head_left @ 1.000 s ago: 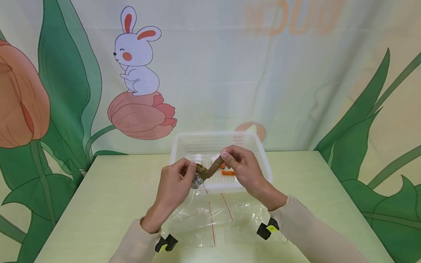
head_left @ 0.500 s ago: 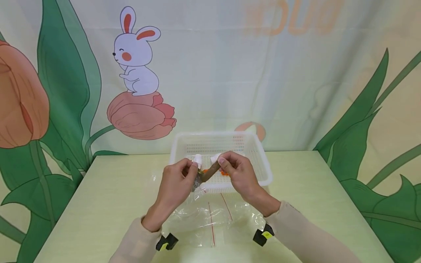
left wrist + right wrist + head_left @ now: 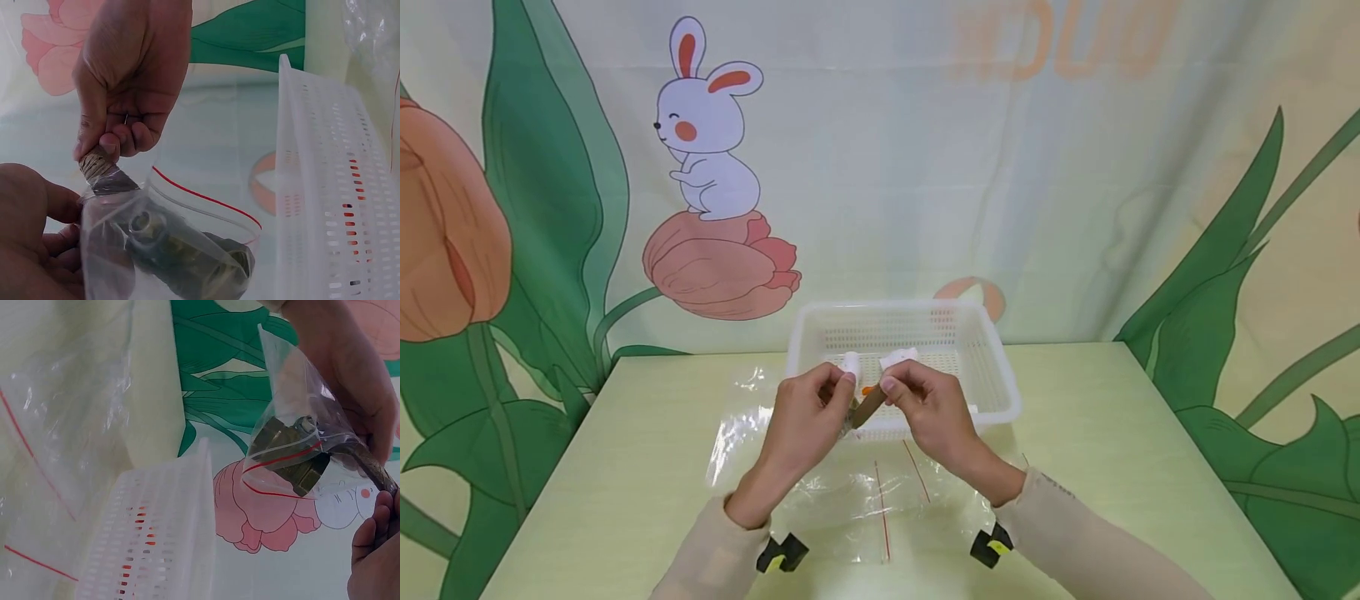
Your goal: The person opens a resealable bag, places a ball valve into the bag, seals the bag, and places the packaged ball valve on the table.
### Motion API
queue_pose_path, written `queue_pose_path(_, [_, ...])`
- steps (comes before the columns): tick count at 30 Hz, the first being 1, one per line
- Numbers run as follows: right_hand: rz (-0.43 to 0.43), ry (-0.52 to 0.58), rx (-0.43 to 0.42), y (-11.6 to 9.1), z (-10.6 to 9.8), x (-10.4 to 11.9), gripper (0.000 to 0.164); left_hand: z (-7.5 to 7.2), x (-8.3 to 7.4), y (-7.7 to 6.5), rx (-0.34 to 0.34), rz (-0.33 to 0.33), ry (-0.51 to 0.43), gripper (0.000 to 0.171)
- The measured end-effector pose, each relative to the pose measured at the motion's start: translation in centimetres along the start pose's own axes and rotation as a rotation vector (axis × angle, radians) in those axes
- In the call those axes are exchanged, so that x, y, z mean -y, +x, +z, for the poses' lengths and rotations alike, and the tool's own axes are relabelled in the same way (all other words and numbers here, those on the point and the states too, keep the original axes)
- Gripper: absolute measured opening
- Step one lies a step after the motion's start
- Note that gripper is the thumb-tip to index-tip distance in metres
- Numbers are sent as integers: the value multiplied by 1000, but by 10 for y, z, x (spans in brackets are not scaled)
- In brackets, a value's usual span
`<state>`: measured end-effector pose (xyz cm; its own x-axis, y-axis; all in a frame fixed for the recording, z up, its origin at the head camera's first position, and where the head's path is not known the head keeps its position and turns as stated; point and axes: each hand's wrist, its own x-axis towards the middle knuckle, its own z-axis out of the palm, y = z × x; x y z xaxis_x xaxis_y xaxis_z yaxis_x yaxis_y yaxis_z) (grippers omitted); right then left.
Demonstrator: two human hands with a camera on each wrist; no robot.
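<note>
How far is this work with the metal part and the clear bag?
Looks done: the metal part sits mostly inside the clear bag. In hand: the left hand holds the bag while the right hand pinches the brown handle. Probably left: tucking in the handle, which sticks out, and closing the bag, whose mouth stands open.

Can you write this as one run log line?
left hand: holds clear bag; right hand: pinches brown handle; brass fitting: in bag; white basket: partly behind hands

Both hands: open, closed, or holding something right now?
Left hand: closed, holding the clear bag.
Right hand: closed, pinching the brown handle-like piece.
</note>
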<state>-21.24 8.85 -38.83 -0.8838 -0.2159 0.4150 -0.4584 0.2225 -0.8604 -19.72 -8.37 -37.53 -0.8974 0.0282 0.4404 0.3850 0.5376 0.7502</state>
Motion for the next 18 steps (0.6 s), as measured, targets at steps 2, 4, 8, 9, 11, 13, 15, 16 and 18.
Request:
queue_pose_path(2, [-35,-46,3,-2,1,-1,10,1,0,0,5,0,-6,20])
queue_pose_path(4, [-63,-84,3,-3,2,-1,10,2,0,0,7,-1,-7,20])
queue_pose_path(8, [-89,-109,7,-5,2,-1,11,2,-1,0,4,-2,-10,19])
queue_pose_path(9, [-100,-114,14,-6,2,0,12,2,-1,0,5,-6,-14,19])
queue_pose_path(11, [-103,-112,32,-9,1,9,11,2,0,0,6,-10,-21,19])
queue_pose_path(13, [-88,-95,56,-11,0,17,11,3,1,0,8,-17,-30,19])
queue_pose_path(15, [-64,-56,77,-13,0,24,9,4,2,-1,9,-23,-31,19])
queue_pose_path(16, [-37,-36,82,-13,0,26,8,4,2,-1,9,-25,-31,19])
queue_pose_path(18, [-2,6,85,-12,0,19,9,4,1,0,9,-26,-29,19])
